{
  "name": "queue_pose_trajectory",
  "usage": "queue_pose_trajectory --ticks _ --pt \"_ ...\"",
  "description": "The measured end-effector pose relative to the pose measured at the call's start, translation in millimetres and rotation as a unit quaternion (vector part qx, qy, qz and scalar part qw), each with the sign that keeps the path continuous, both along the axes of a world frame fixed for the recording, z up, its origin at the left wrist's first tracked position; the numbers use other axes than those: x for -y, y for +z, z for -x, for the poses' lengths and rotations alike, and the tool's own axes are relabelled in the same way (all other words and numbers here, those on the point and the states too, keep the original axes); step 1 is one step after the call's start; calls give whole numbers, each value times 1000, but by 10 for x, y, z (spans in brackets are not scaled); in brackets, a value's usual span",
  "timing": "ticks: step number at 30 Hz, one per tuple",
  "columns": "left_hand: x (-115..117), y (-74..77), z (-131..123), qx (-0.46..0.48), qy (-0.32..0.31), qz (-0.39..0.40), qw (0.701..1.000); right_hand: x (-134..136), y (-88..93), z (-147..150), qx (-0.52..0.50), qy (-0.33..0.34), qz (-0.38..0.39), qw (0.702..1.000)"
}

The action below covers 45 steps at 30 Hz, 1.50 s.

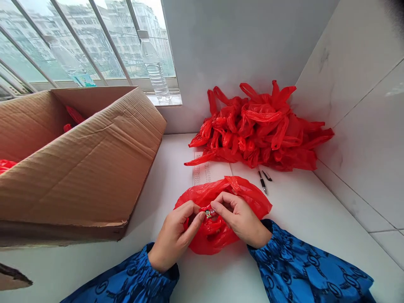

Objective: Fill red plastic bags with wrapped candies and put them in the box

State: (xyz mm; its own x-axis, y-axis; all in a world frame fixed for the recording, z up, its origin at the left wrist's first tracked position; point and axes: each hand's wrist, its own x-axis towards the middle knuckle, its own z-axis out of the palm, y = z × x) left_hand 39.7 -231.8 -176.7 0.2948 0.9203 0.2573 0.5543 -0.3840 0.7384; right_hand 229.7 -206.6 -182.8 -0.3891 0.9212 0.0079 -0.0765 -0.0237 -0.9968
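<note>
A small string of beads (208, 213) with a green and yellow figure on it stretches between my fingertips; its exact kind is too small to make out. My left hand (178, 233) pinches its left end between thumb and forefinger. At the other end, my right hand (241, 219) pinches it the same way, fingers curled. Beneath both hands a red plastic bag (213, 242) lies spread and crumpled on the white table (217, 277), its mouth loosely open. What else the bag holds is hidden.
A large cardboard box (94, 168) with red bags inside stands at left. A heap of red plastic bags (252, 130) lies against the back wall, partly over a printed sheet (202, 170). A pen (262, 183) and its cap (267, 175) lie nearby. A water bottle (154, 69) stands on the windowsill.
</note>
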Motion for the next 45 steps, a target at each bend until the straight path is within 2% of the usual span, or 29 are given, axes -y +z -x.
queue_pose_trajectory --ticks 4,7,10,11,14,15,17,19,21,23,25,26,28,30,32,33,35,37,39,41,43,45 --pt "-1 21 13 -10 -3 -16 1000 -2 20 -27 34 -9 -30 999" --pt "-21 49 83 -41 4 -59 997 7 74 -120 134 -38 -84 987" --pt "-30 88 167 -77 20 -98 992 75 165 -271 301 -101 -164 934" --pt "-22 103 187 -84 24 -108 990 115 204 -330 327 -110 -194 918" --pt "47 156 193 -95 23 -127 987 250 338 -524 285 -118 -275 911" --pt "81 175 176 -99 21 -129 986 284 382 -590 267 -139 -299 906" --pt "152 210 117 -130 12 -122 984 304 453 -705 272 -216 -348 871" --pt "207 230 43 -198 5 -107 974 251 488 -778 315 -268 -401 817" --pt "235 230 -15 -281 2 -81 956 141 485 -796 371 -248 -439 780" --pt "238 222 -25 -337 -1 -57 940 14 468 -778 423 -189 -443 768" --pt "228 227 31 -338 -6 -42 940 -96 473 -763 447 -143 -424 775" --pt "222 242 80 -310 -4 -38 950 -139 495 -767 440 -135 -413 786" --pt "211 311 198 -196 15 -34 980 -195 585 -797 383 -132 -390 827" --pt "198 436 296 -31 54 -39 997 -222 723 -835 273 -119 -351 888" --pt "174 603 324 129 112 -46 984 -241 874 -837 113 -80 -277 951" --pt "153 694 304 199 140 -46 969 -252 941 -813 20 -58 -231 971" --pt "88 865 197 319 172 -36 931 -280 1043 -706 -157 -29 -148 976" --pt "-3 991 29 403 139 -17 904 -303 1094 -544 -263 -25 -102 959" --pt "-102 1048 -154 439 71 16 895 -307 1098 -372 -269 -31 -101 957" --pt "-192 1035 -309 434 22 56 899 -287 1068 -233 -182 -22 -134 974" --pt "-260 977 -412 392 -8 81 916 -263 1020 -140 -61 -8 -196 979" --pt "-300 908 -458 324 -41 79 942 -257 965 -86 19 -4 -260 966"
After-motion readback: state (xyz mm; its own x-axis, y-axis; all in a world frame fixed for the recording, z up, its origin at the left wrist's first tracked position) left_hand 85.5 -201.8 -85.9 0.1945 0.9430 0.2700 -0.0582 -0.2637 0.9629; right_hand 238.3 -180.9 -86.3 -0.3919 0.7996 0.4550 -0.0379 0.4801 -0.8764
